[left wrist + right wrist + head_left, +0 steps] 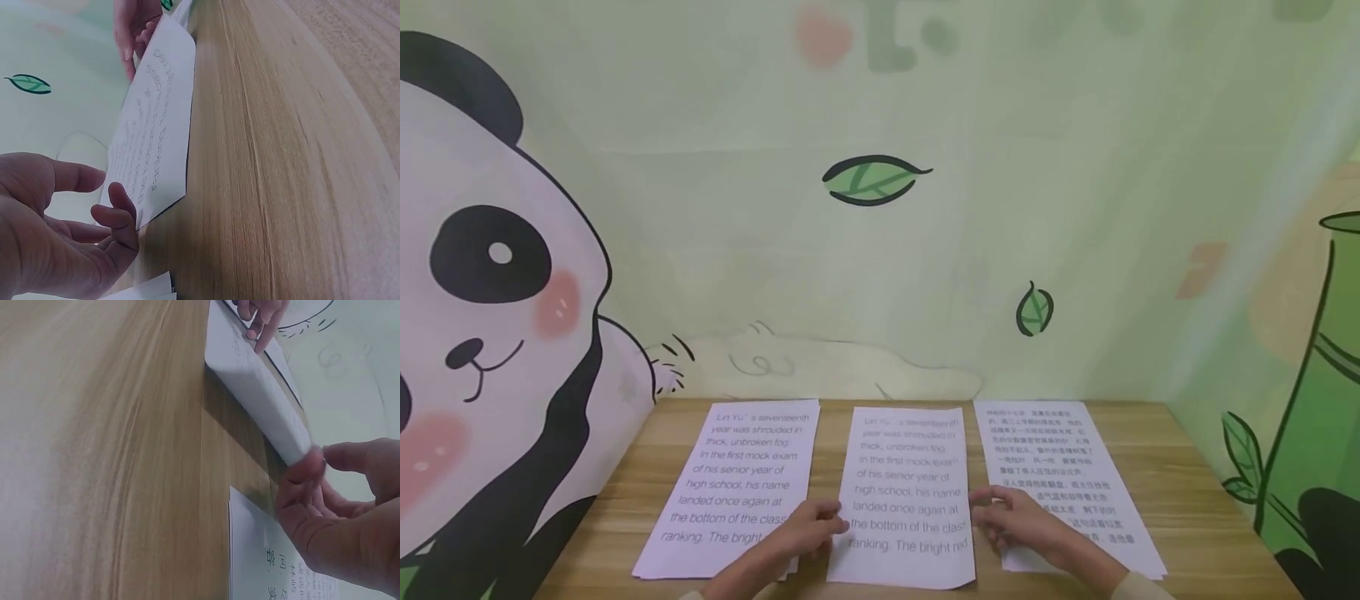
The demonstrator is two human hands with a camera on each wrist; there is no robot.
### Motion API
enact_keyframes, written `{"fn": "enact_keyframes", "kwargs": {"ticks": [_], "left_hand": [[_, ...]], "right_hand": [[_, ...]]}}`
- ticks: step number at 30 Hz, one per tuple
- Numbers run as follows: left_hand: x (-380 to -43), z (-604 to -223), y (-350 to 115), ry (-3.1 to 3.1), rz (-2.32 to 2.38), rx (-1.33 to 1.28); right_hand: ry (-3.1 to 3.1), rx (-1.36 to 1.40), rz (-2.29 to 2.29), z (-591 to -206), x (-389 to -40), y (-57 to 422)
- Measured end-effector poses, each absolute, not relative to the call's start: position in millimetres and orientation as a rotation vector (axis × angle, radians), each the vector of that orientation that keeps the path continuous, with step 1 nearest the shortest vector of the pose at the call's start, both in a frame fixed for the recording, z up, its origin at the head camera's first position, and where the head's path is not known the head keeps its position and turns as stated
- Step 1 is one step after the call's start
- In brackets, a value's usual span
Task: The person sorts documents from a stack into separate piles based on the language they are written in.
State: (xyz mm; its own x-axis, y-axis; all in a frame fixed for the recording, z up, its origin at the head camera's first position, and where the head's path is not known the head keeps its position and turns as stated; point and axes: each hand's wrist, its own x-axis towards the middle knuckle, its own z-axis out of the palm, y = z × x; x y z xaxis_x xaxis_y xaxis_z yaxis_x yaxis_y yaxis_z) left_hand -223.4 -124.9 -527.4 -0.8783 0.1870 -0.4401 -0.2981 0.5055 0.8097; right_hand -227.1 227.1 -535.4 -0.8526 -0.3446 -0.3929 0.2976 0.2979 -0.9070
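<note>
A printed white sheet [904, 492] with English text lies in the middle, between both hands. My right hand [1018, 521] pinches its right edge between thumb and fingers; in the right wrist view that side of the paper [262, 406] is raised and bowed, with a shadow under it. At the opposite edge is my left hand [805, 529], its fingers loosely bent and fingertips right at the paper's border. A gap shows between its fingertips [94, 180] in the left wrist view.
To the left lies another English-printed stack [730, 492], partly under the left forearm. On the right is a sheet with Chinese text [1037, 442], partly covered by the right hand. All rest on a wooden table [602, 500] against a backdrop [737, 250] with a panda and leaves.
</note>
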Motion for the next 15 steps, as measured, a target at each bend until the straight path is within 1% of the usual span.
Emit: {"fn": "enact_keyframes", "kwargs": {"ticks": [5,15], "left_hand": [[-223.9,-526.1,-126.2,2.269,1.356,-0.108],[-222.9,-529.3,-128.6,2.238,1.371,-0.091]], "right_hand": [[2.056,0.002,-1.604,-536.6,-232.2,221.3],[1.998,0.053,-1.563,-538.1,-231.0,217.0]]}}
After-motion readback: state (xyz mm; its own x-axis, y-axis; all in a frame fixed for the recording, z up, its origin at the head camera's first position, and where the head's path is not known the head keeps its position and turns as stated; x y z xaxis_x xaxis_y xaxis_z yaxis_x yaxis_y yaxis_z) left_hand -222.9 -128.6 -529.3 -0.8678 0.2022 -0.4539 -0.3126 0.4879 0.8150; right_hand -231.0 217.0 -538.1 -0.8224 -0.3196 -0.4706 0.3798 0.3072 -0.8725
